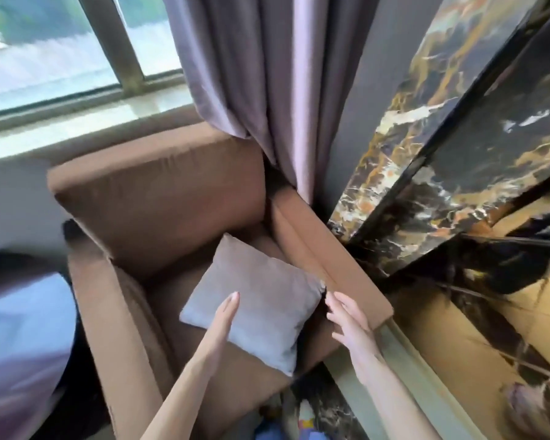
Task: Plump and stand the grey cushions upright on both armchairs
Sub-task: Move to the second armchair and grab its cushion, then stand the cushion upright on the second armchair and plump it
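Both hands reach down over a brown armchair (pixel 159 198) where a single grey cushion (pixel 254 300) lies tilted on the seat, one corner pointing up toward the backrest and its right edge close to the chair's right armrest (pixel 327 252). Flat and with fingers extended, the left hand (pixel 223 322) lies across the cushion's lower-left edge, gripping nothing; whether the palm presses the fabric or only hovers over it cannot be told. Spread-fingered and empty, the right hand (pixel 350 322) sits just beside the cushion's right corner, in front of the armrest's front end, its fingertips (pixel 331 300) near the cushion but not clearly touching it. The cushion therefore lies between the two hands, resting in the seat well rather than standing upright. A mauve curtain (pixel 267 74) hangs behind the chair's right rear corner, beside a window (pixel 45 58) and a dark, gold-veined marble wall panel (pixel 458 138). Motion blur softens the frame's left edge.
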